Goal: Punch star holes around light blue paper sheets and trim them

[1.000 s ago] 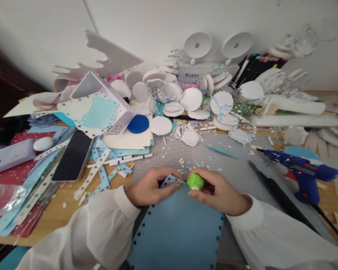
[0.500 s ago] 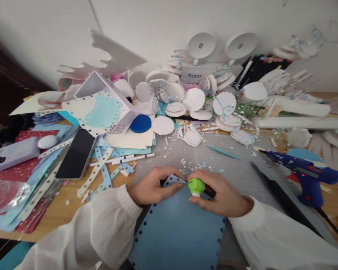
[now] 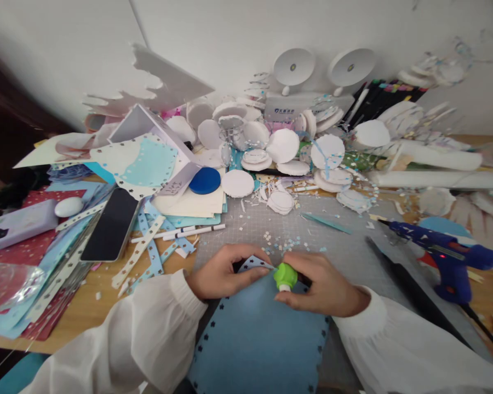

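Note:
A sheet of blue paper [image 3: 267, 339] hangs over the near edge of the work surface, with small flower-shaped holes along its sides. Its upper edge is pinched between thumb and fingers of my left hand [image 3: 232, 271], where a bent-over strip shows more punched holes. My right hand [image 3: 322, 282] grips a green craft punch [image 3: 285, 277] with a white lower part, set against the sheet's top edge just right of my left fingertips. Tiny punched flower bits [image 3: 290, 241] lie on the grey cutting mat [image 3: 246, 219] beyond my hands.
At the right rest a blue glue gun [image 3: 447, 251], its red light lit, and a black-bladed tool [image 3: 411, 290]. White discs [image 3: 283, 145] crowd the back. Left are a dark phone [image 3: 112, 224], punched strips [image 3: 139, 251], white pens [image 3: 195, 231] and stacked papers [image 3: 66, 273].
The green punch has tilted slightly and shifted a little down in my right hand, whose index finger has moved slightly right. My left hand stays nearly still on the paper.

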Motion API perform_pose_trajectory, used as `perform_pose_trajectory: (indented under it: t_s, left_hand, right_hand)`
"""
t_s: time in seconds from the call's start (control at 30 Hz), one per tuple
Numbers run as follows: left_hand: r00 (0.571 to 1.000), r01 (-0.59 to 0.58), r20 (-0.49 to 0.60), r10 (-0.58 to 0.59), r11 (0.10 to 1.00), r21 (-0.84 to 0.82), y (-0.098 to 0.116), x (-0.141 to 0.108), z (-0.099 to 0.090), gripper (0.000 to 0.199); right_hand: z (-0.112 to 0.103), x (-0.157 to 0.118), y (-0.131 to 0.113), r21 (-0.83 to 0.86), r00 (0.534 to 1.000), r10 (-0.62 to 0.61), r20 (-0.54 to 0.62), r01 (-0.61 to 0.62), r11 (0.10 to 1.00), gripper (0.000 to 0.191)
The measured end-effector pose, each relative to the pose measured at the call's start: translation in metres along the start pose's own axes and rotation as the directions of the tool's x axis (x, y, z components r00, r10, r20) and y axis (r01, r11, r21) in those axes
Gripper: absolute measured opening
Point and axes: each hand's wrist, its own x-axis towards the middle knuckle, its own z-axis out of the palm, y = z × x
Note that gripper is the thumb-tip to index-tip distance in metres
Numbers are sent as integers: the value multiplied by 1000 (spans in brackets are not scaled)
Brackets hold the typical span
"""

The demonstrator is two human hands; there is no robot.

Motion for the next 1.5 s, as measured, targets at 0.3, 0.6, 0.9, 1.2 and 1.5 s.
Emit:
perform_pose_trajectory:
  t_s: [0.3, 0.6, 0.9, 1.2, 1.5]
  left_hand:
    - [1000, -1, 5, 2, 997, -76, 1, 0, 2, 12]
    - [993, -7, 112, 24, 988, -154, -1, -3, 3, 14]
    - [996, -3, 85, 12, 994, -110, 0, -3, 2, 18]
    - [998, 26, 60, -17, 988, -149, 0, -4, 2, 19]
    - [998, -1, 68, 9, 994, -109, -1, -4, 1, 17]
  right_hand:
    - [-2, 3, -2, 72, 994, 60, 86, -67, 995, 39]
    - [0, 1, -3, 33, 990, 20, 139, -25, 999, 43]
    - [5, 10, -3, 124, 987, 16, 160, -36, 992, 44]
    - [2, 15, -8, 11, 975, 40, 219, -44, 999, 39]
    - [4, 16, -6, 57, 982, -55, 182, 45, 997, 36]
